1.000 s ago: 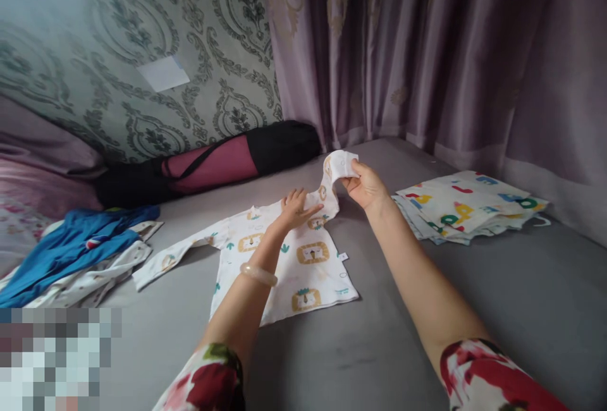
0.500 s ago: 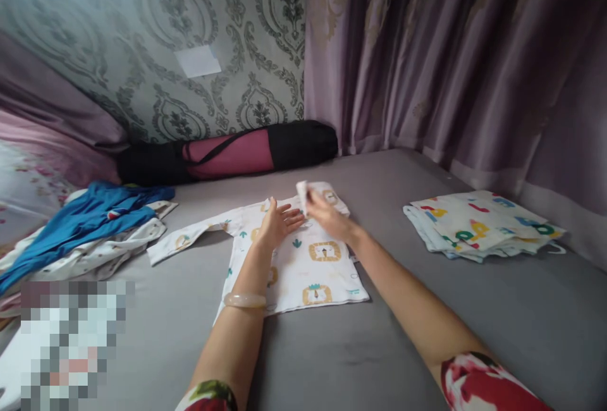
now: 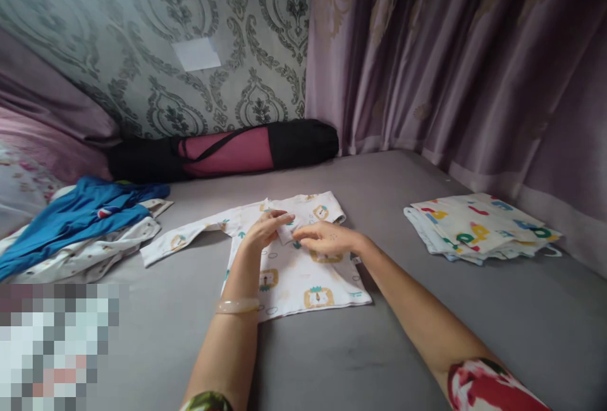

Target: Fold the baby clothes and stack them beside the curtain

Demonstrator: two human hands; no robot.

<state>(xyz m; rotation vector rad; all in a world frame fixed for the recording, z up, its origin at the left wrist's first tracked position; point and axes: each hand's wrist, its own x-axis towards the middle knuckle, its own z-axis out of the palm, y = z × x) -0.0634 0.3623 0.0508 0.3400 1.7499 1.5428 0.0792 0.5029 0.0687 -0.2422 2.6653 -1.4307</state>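
Observation:
A small white long-sleeved shirt point(image 3: 294, 272) printed with tan lions and green leaves lies spread out before me. Its sleeve on the left stretches out flat, while the one on the right is folded inward over the chest. My left hand point(image 3: 268, 229), below a pale bangle point(image 3: 237, 305), pinches the end of the folded sleeve. From the right, my right hand point(image 3: 327, 237) has its fingers closed at the same sleeve end, close to the left fingertips. Part of the sleeve is hidden behind the right hand.
A pile of clothes with a blue garment point(image 3: 71, 215) lies at the left. Folded clothes with colourful prints point(image 3: 484, 221) are stacked at the right. A long black and pink bag point(image 3: 232, 152) rests along the wall, on the grey bed sheet point(image 3: 332, 360). Purple curtains point(image 3: 403, 50) hang behind.
My right hand has brought the sleeve end down and inward across the shirt. My left hand, spread open before, has closed on it.

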